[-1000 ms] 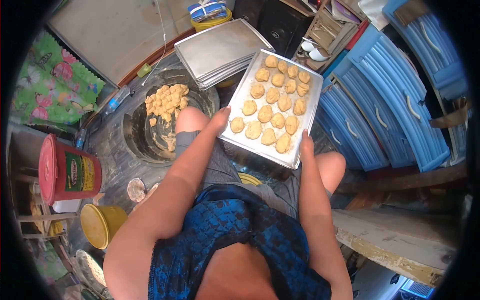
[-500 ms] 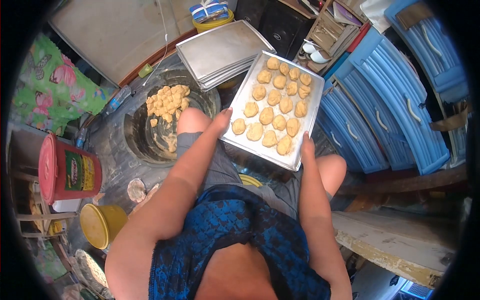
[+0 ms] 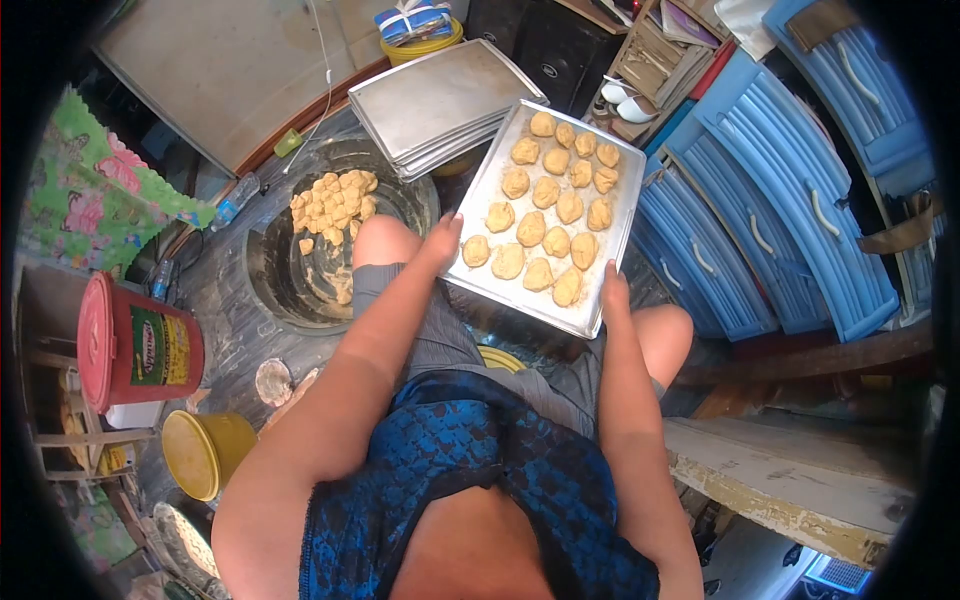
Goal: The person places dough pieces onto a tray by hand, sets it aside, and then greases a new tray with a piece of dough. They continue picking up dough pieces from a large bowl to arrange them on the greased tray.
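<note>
Both hands grasp the metal baking tray [image 3: 606, 225] over your knees, left hand [image 3: 443, 240] and right hand [image 3: 612, 288] at its near corners, so keep that stiff, light sheet level because the soft dough pieces [image 3: 545, 223] will likely slide.

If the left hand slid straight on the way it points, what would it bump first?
Probably the nearest tan dough lump on the silver metal baking tray whose edge the left hand grips; depth is hard to judge.
</note>
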Available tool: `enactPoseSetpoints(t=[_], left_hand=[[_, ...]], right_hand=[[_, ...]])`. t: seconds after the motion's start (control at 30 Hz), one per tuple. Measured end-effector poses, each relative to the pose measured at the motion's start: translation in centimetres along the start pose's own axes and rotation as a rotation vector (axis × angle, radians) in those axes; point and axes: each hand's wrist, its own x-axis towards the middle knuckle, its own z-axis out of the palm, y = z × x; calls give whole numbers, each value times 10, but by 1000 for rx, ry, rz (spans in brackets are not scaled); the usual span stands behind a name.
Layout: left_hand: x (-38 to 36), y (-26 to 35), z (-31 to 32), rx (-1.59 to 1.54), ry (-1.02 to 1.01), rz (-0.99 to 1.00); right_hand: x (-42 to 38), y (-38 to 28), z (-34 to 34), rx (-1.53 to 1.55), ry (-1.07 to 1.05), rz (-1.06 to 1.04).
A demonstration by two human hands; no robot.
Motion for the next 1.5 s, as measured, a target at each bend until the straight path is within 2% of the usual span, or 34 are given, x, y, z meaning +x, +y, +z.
enactPoseSetpoints(t=[0.07,0.1,0.17,0.3,0.43,0.47,0.53,0.63,0.93,1.37,1.43,1.5], left_hand=[[-43,42,17,741,291,224],[-51,51,22,740,293,224],[-61,60,28,1110,308,384],[-60,57,30,1192,268,543],[-65,63,37,1337,282,531],[-64,61,36,1337,282,531],[-63,59,36,1189,240,711],[-65,63,38,1079,211,657],[-61,57,37,1271,250,723],[-62,59,38,1154,301,785],[-67,66,38,1062,214,636],[-65,64,37,1051,234,685]], right_hand=[[2,2,0,1,-4,16],[2,2,1,3,-9,34],[0,1,1,-8,-7,27],[-8,-8,-3,-31,-19,31],[-12,-12,-4,-34,-18,19],[-12,-13,-4,-33,-27,19],[-14,-13,-5,-33,-35,21],[-10,-10,-6,-54,-49,5],[-5,-4,-4,-42,-37,4],[-6,-6,-4,-57,-37,5],[-1,0,-3,-60,-39,9],[5,7,-1,-44,-35,-11]])
